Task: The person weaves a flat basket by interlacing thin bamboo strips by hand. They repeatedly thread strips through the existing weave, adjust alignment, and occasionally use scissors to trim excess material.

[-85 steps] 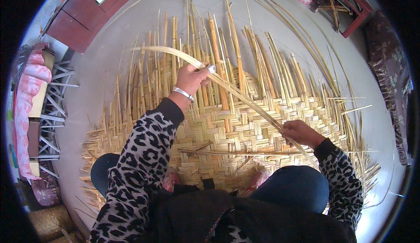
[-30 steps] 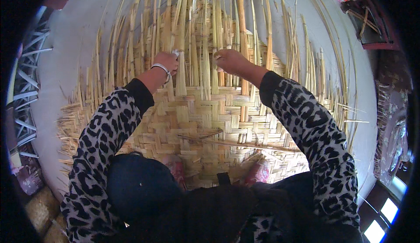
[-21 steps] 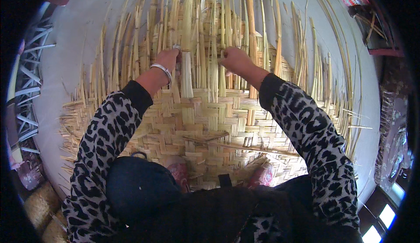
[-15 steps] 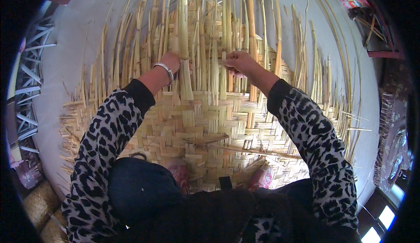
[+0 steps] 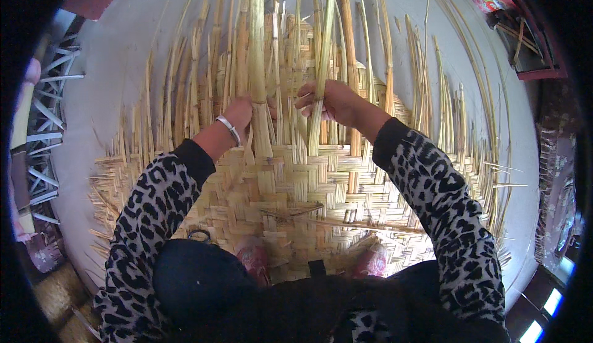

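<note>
A partly woven mat of flattened pale reed strips (image 5: 290,185) lies under me, its unwoven ends fanning away toward the far side. My left hand (image 5: 238,115) is closed around a wide upright reed strip (image 5: 256,46); the strip hides most of its fingers. To the right, my right hand (image 5: 333,103) is closed on a greenish reed strip (image 5: 325,40), which leans slightly right at its far end. Between my hands, narrower strips (image 5: 278,89) stand up from the weave.
Loose thin reeds (image 5: 346,224) lie across the woven part, near my shoes (image 5: 372,261). A dark ring-shaped handle (image 5: 199,235) shows by my left knee. White metal bars (image 5: 46,127) stand at the left; a dark red frame (image 5: 540,65) stands far right.
My right hand has moved slightly left and closed on the greenish strip, which now leans. My left hand has come a little nearer along the wide strip. The whole view has shifted slightly.
</note>
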A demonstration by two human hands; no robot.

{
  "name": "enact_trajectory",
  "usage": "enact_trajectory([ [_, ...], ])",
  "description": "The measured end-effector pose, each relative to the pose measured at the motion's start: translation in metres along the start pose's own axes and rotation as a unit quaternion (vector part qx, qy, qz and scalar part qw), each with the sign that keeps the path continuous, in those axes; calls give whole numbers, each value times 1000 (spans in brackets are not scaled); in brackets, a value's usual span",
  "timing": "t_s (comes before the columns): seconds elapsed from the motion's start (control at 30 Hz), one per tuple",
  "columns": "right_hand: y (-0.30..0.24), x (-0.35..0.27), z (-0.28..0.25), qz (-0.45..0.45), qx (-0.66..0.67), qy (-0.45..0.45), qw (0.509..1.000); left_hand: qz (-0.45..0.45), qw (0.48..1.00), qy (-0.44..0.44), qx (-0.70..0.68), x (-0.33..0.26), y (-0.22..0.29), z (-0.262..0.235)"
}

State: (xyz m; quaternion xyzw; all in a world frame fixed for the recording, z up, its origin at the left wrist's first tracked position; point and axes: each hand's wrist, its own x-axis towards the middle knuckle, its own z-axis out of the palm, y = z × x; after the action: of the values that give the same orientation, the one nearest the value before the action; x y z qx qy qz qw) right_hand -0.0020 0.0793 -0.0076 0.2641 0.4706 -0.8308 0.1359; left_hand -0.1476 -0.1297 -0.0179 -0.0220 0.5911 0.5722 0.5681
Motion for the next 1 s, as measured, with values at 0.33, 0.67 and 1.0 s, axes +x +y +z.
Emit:
enact_trajectory([
  [0.33, -16, 54, 44, -214, -81, -51, 972, 302, 714, -186, 604, -15, 28, -7],
  [0.67, 16, -29, -35, -228, -136, -1, 964, 192, 760, -180, 594, 27, -1, -47],
  [1.0, 87, -118, -69, -131, 213, 151, 956, 211, 581, -104, 779, 12, 21, -49],
])
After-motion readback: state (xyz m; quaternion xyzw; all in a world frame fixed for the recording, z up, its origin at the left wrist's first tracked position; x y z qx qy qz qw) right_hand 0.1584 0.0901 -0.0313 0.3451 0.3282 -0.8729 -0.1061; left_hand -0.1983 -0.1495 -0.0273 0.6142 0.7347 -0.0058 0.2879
